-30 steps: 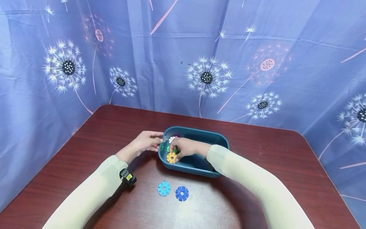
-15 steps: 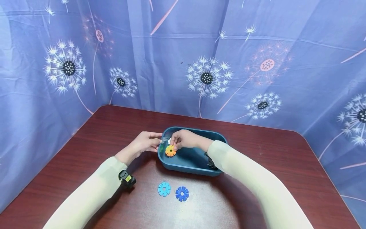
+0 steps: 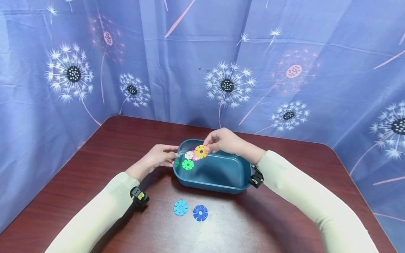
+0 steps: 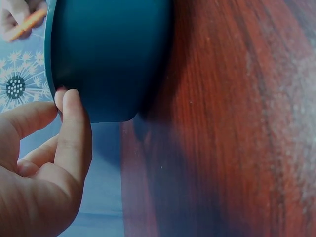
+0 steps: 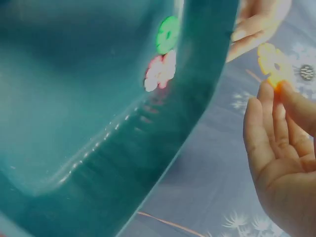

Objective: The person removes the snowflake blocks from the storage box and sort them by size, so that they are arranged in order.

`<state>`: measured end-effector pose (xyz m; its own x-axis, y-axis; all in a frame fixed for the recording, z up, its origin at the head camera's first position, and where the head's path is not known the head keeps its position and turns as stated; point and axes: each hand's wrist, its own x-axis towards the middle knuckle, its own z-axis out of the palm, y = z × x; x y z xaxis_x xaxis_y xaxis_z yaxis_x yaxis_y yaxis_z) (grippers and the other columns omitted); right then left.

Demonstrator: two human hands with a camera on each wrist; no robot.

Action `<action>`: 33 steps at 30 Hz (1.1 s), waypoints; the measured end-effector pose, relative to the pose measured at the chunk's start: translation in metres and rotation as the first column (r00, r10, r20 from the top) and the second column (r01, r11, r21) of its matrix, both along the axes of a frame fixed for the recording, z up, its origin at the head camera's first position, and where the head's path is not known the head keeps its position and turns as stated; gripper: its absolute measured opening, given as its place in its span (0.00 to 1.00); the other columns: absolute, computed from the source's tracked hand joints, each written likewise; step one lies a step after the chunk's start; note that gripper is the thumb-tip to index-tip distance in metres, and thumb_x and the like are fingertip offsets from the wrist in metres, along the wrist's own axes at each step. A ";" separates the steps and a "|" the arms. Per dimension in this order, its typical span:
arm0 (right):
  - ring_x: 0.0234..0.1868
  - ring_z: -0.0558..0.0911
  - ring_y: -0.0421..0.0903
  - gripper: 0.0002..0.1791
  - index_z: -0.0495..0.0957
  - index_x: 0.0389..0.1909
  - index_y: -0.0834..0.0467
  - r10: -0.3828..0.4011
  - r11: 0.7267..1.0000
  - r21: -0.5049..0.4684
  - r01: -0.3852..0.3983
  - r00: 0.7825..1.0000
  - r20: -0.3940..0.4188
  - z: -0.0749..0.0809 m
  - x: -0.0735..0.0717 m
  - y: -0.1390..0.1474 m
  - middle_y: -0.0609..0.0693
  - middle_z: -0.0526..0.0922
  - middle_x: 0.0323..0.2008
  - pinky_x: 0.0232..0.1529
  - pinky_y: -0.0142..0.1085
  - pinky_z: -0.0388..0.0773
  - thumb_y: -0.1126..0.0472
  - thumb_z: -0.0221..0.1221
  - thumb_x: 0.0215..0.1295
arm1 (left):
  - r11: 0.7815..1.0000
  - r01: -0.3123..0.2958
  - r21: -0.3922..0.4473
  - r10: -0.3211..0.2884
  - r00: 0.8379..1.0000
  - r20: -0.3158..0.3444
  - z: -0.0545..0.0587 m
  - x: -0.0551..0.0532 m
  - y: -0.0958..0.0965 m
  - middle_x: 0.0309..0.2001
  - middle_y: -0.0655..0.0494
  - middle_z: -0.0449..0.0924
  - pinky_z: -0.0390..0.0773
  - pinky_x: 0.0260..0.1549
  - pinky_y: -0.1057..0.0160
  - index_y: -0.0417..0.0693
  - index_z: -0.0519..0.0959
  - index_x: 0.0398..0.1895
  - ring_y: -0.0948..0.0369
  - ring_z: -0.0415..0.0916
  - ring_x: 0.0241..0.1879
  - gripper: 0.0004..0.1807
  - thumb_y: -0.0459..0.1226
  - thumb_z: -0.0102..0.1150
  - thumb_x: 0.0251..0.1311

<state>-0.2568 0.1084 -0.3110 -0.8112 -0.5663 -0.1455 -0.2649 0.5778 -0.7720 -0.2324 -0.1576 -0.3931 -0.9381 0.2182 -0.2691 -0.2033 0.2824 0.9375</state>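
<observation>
A blue curtain (image 3: 177,63) printed with white and pink dandelions hangs behind and along both sides of a reddish-brown, wood-grained bench (image 3: 294,168), whose near part catches a pale glare. On the bench sits a long teal bin (image 3: 218,172) with rounded corners.

The left hand (image 3: 158,156) pinches the bin's rim at its left end between thumb and fingers. The right hand (image 3: 229,141), its fingertips brought together, pinches a yellow-orange slotted disc (image 3: 197,154) by the edge and holds it up above the bin's rim. Inside the bin, toward its left end, lie a green disc (image 3: 185,164), a pink disc (image 3: 195,158) and a white disc (image 3: 187,155). A light blue disc (image 3: 176,208) and a dark blue disc (image 3: 197,213) lie flat on the bench in front of the bin, near each other but apart.

Half a second ago the right hand was lower, inside the bin; it has risen with the yellow-orange disc, uncovering the green and pink ones. The left hand and both blue discs have stayed put.
</observation>
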 end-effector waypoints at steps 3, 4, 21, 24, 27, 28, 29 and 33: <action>0.39 0.88 0.51 0.10 0.85 0.45 0.66 -0.038 0.999 -0.029 0.039 0.999 0.024 0.006 0.013 0.011 0.57 0.90 0.38 0.50 0.45 0.89 0.66 0.67 0.65 | 1.000 -0.001 -0.001 0.001 1.000 0.000 0.000 0.000 0.000 0.29 0.52 0.83 0.86 0.29 0.72 0.32 0.69 0.72 0.68 0.79 0.25 0.28 0.30 0.57 0.69; 0.38 0.88 0.48 0.10 0.85 0.45 0.66 -0.048 0.998 -0.042 0.049 0.998 0.035 0.007 0.018 0.014 0.56 0.90 0.38 0.49 0.44 0.89 0.65 0.67 0.65 | 1.000 0.000 -0.001 0.000 1.000 -0.002 0.000 0.000 0.000 0.29 0.52 0.83 0.86 0.29 0.72 0.32 0.69 0.72 0.68 0.79 0.25 0.28 0.30 0.57 0.69; 0.38 0.90 0.44 0.15 0.82 0.46 0.72 -0.172 0.954 -0.203 0.219 0.959 0.226 -0.013 0.084 0.056 0.49 0.89 0.33 0.46 0.44 0.90 0.65 0.69 0.63 | 1.000 0.009 -0.004 -0.009 1.000 -0.012 -0.001 0.002 0.000 0.31 0.51 0.84 0.87 0.31 0.71 0.31 0.68 0.72 0.67 0.79 0.27 0.28 0.31 0.57 0.70; 0.35 0.89 0.41 0.18 0.81 0.47 0.74 -0.191 0.935 -0.237 0.262 0.940 0.284 -0.022 0.099 0.061 0.48 0.88 0.32 0.47 0.44 0.90 0.65 0.70 0.62 | 1.000 0.008 -0.005 -0.008 1.000 -0.011 -0.001 0.002 0.000 0.31 0.50 0.84 0.87 0.31 0.71 0.31 0.68 0.72 0.66 0.79 0.27 0.28 0.31 0.57 0.70; 0.34 0.88 0.39 0.20 0.80 0.48 0.77 -0.185 0.919 -0.274 0.282 0.925 0.332 -0.035 0.114 0.066 0.49 0.89 0.34 0.46 0.41 0.90 0.65 0.70 0.62 | 1.000 0.010 -0.009 -0.010 1.000 -0.015 0.000 0.002 0.000 0.31 0.51 0.84 0.87 0.31 0.71 0.31 0.68 0.72 0.66 0.79 0.27 0.28 0.31 0.56 0.69; 0.34 0.88 0.38 0.21 0.79 0.48 0.77 -0.183 0.915 -0.282 0.288 0.920 0.346 -0.039 0.118 0.067 0.49 0.89 0.34 0.46 0.40 0.90 0.65 0.70 0.62 | 1.000 0.013 -0.011 -0.013 1.000 -0.019 0.000 0.002 0.000 0.30 0.50 0.83 0.87 0.31 0.71 0.30 0.68 0.72 0.66 0.79 0.26 0.28 0.31 0.56 0.69; 0.34 0.88 0.38 0.22 0.79 0.48 0.78 -0.180 0.911 -0.290 0.293 0.916 0.358 -0.043 0.122 0.069 0.49 0.89 0.34 0.45 0.39 0.90 0.65 0.70 0.62 | 1.000 0.012 -0.014 -0.012 1.000 -0.019 0.000 0.002 0.000 0.30 0.50 0.83 0.87 0.31 0.71 0.31 0.68 0.72 0.66 0.79 0.26 0.28 0.31 0.56 0.69; 0.34 0.88 0.37 0.23 0.78 0.48 0.79 -0.169 0.899 -0.313 0.305 0.903 0.396 -0.057 0.134 0.072 0.48 0.89 0.33 0.44 0.35 0.89 0.65 0.70 0.62 | 1.000 0.010 -0.029 -0.010 1.000 -0.016 0.000 0.001 -0.001 0.32 0.48 0.84 0.88 0.32 0.69 0.31 0.69 0.72 0.66 0.80 0.27 0.28 0.31 0.57 0.70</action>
<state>-0.1232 0.1806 -0.3679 -0.8612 -0.4311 -0.2692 0.1711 0.2528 -0.9523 -0.2315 -0.1582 -0.3934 -0.9402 0.2200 -0.2599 -0.1849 0.3111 0.9322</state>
